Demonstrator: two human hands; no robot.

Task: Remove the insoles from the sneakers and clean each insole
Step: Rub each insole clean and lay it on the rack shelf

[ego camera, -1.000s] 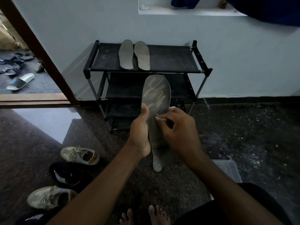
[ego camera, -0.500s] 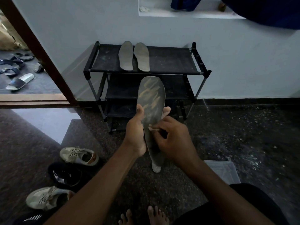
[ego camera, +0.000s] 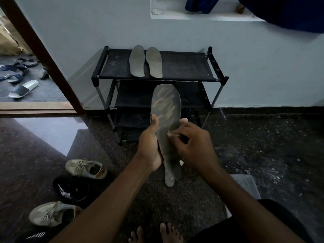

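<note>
**Head view: one insole held on end between two hands, in front of a shoe rack**

A person sits on a dark speckled floor, bare toes at the bottom edge. The left hand (ego camera: pixel 149 146) grips a dark grey insole (ego camera: pixel 165 109) at its waist, thumb on the face turned to the camera and fingers wrapped behind. The insole's long axis runs away from the person. Its narrow heel points down toward the floor, and its broad toe rises toward the black shoe rack (ego camera: pixel 184 67).

The right hand (ego camera: pixel 194 148) comes in from the insole's right side with curled fingers. They pinch a small pale object (ego camera: pixel 171 135) against the middle of the face; what it is cannot be told.

Pale tan streaks cross the toe half, above and beyond the right hand's fingertips. The lower half looks evenly dark. The cleaning most likely needs to travel up the long axis into those streaks while the left hand steadies the insole.

Two more insoles (ego camera: pixel 145 61) lie side by side on the rack's top shelf. Sneakers (ego camera: pixel 85 168), beige and black, sit on the floor to the left.
</note>
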